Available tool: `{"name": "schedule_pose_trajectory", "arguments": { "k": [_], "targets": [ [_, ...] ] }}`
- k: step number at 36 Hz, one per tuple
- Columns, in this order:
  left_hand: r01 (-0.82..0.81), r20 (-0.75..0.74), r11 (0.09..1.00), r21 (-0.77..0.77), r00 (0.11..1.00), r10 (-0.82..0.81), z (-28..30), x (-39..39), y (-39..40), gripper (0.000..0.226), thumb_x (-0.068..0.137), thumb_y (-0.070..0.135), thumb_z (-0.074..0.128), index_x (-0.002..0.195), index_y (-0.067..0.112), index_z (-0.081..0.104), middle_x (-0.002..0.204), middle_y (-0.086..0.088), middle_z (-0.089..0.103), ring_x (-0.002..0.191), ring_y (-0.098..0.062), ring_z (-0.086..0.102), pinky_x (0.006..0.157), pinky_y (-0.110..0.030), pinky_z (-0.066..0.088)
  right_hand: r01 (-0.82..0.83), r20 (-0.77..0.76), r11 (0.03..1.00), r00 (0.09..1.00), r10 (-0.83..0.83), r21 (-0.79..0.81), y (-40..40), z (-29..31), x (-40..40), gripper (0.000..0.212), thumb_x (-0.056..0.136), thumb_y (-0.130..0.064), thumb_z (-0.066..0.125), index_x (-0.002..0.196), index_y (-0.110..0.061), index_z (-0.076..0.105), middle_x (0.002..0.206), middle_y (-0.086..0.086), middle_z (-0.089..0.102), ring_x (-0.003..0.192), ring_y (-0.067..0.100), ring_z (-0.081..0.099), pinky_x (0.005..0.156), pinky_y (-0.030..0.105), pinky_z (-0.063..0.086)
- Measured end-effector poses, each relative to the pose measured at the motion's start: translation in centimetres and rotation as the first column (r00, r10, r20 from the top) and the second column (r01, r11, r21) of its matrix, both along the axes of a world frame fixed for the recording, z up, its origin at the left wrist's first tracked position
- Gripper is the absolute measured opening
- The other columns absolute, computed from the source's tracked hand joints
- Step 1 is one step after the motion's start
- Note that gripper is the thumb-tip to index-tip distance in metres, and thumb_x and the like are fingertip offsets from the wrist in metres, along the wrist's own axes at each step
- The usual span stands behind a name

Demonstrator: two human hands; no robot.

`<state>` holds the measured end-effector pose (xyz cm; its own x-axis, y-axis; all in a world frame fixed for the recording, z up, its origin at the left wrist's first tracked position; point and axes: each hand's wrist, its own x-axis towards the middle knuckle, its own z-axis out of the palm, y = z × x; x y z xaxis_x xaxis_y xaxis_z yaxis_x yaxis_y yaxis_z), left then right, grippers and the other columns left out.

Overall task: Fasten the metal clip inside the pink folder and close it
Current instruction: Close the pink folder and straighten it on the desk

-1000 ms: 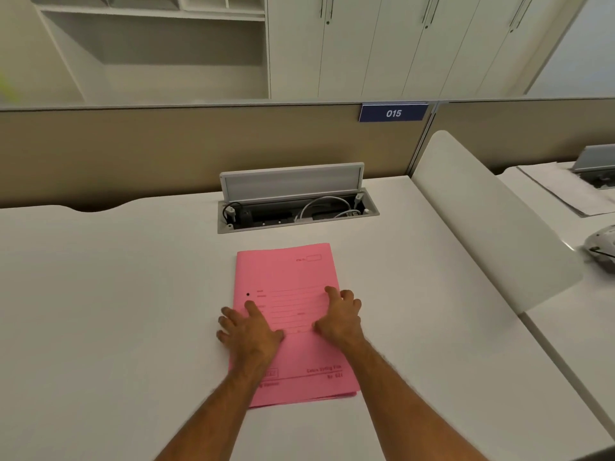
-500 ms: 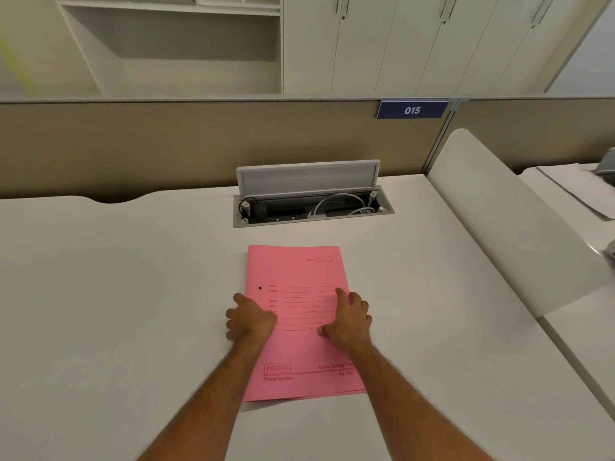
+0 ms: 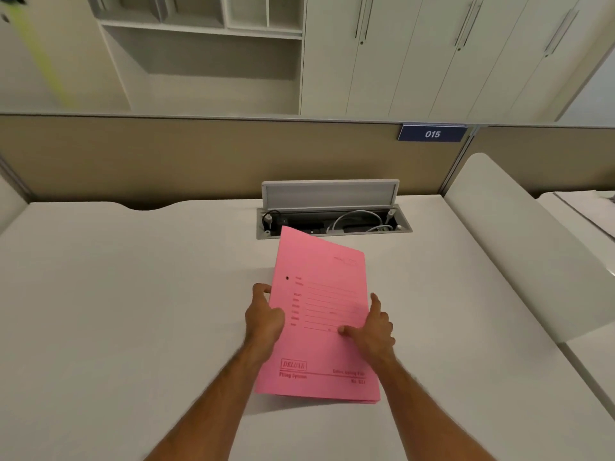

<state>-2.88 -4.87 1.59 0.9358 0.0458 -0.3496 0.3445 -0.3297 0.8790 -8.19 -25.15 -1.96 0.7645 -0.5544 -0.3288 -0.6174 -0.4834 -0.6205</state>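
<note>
The pink folder is closed, printed front cover up, and its left edge is raised off the white desk. My left hand grips that left edge, fingers curled under it. My right hand holds the right edge, thumb pressed on the cover and index finger along the side. The metal clip is hidden inside the folder.
An open cable tray with its lid up and white cables sits just beyond the folder. A beige partition with a blue "015" tag runs along the back. A white curved divider borders the desk on the right.
Both hands went from lying flat on the cover to gripping the folder's side edges. The folder's left side has lifted off the desk and tilted.
</note>
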Motion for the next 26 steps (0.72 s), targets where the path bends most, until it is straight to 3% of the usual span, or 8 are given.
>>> {"name": "schedule_pose_trajectory", "arguments": {
  "k": [3, 5, 9, 12, 16, 20, 23, 26],
  "targets": [
    [-0.035, 0.042, 0.999, -0.027, 0.998, 0.036, 0.3, 0.9, 1.9, 0.036, 0.093, 0.004, 0.057, 0.112, 0.030, 0.042, 0.085, -0.006, 0.070, 0.064, -0.020, 0.070, 0.043, -0.021, 0.051, 0.062, 0.108, 0.976, 0.990, -0.086, 0.207, 0.8, 0.4, 0.6, 0.102, 0.082, -0.022, 0.078, 0.158, -0.023, 0.009, 0.132, 0.012, 0.059, 0.119, 0.035, 0.060, 0.104, 0.060, 0.045],
    [-0.067, 0.068, 0.997, -0.041, 0.995, 0.070, 0.7, 1.7, 3.3, 0.036, 0.093, 0.006, 0.059, 0.112, 0.032, 0.042, 0.087, -0.004, 0.070, 0.069, -0.023, 0.073, 0.048, -0.025, 0.056, 0.070, 0.161, 0.952, 0.979, -0.123, 0.299, 1.7, 0.8, 1.0, 0.092, 0.088, -0.014, 0.072, 0.158, -0.021, 0.012, 0.118, 0.006, 0.061, 0.103, 0.028, 0.065, 0.090, 0.047, 0.056],
    [-0.125, 0.122, 0.991, -0.051, 0.984, 0.130, 1.5, 3.4, 6.3, 0.038, 0.093, 0.002, 0.055, 0.114, 0.030, 0.043, 0.092, -0.004, 0.070, 0.072, -0.025, 0.073, 0.053, -0.032, 0.060, 0.002, 0.242, 0.925, 0.965, -0.101, 0.380, 4.2, 2.0, 2.7, 0.068, 0.091, -0.008, 0.061, 0.150, -0.023, 0.032, 0.108, -0.004, 0.065, 0.093, 0.017, 0.067, 0.071, 0.028, 0.055],
    [-0.152, 0.160, 0.987, -0.048, 0.975, 0.158, 2.3, 4.9, 8.7, 0.038, 0.094, 0.002, 0.053, 0.117, 0.031, 0.044, 0.096, -0.001, 0.069, 0.076, -0.024, 0.073, 0.055, -0.032, 0.060, -0.056, 0.301, 0.923, 0.951, -0.067, 0.381, 6.7, 3.2, 4.7, 0.057, 0.091, -0.004, 0.057, 0.143, -0.023, 0.042, 0.112, 0.002, 0.069, 0.098, 0.020, 0.070, 0.080, 0.037, 0.061],
    [-0.175, 0.188, 0.984, -0.024, 0.966, 0.176, 3.3, 6.9, 11.5, 0.042, 0.096, 0.006, 0.055, 0.120, 0.040, 0.047, 0.097, 0.006, 0.068, 0.078, -0.020, 0.072, 0.054, -0.030, 0.059, -0.089, 0.348, 0.933, 0.937, -0.041, 0.349, 9.7, 4.6, 7.7, 0.057, 0.092, -0.002, 0.055, 0.143, -0.025, 0.042, 0.121, 0.005, 0.068, 0.106, 0.024, 0.068, 0.093, 0.048, 0.058],
    [-0.174, 0.232, 0.985, 0.018, 0.959, 0.165, 4.0, 8.8, 13.6, 0.029, 0.096, 0.011, 0.054, 0.106, 0.039, 0.055, 0.097, 0.006, 0.069, 0.083, -0.021, 0.071, 0.069, -0.044, 0.064, -0.128, 0.373, 0.934, 0.928, -0.006, 0.335, 12.0, 5.4, 10.6, 0.059, 0.092, 0.000, 0.050, 0.144, -0.026, 0.043, 0.123, 0.002, 0.067, 0.107, 0.023, 0.067, 0.092, 0.045, 0.059],
    [-0.214, 0.249, 0.975, 0.060, 0.949, 0.193, 4.1, 10.5, 15.1, 0.025, 0.094, 0.006, 0.053, 0.105, 0.028, 0.056, 0.100, 0.001, 0.068, 0.086, -0.022, 0.069, 0.073, -0.046, 0.064, -0.159, 0.383, 0.930, 0.924, 0.022, 0.331, 13.8, 5.8, 12.9, 0.062, 0.089, 0.003, 0.048, 0.144, -0.026, 0.042, 0.122, 0.001, 0.068, 0.106, 0.023, 0.068, 0.091, 0.050, 0.059],
    [-0.268, 0.226, 0.962, 0.058, 0.942, 0.249, 3.8, 11.9, 16.3, 0.029, 0.093, 0.003, 0.056, 0.111, 0.025, 0.052, 0.105, -0.001, 0.066, 0.088, -0.023, 0.068, 0.073, -0.044, 0.063, -0.177, 0.371, 0.936, 0.927, 0.054, 0.305, 15.4, 5.9, 15.0, 0.062, 0.093, 0.002, 0.048, 0.146, -0.027, 0.035, 0.119, -0.002, 0.064, 0.105, 0.023, 0.067, 0.088, 0.044, 0.060]
  ]
}}
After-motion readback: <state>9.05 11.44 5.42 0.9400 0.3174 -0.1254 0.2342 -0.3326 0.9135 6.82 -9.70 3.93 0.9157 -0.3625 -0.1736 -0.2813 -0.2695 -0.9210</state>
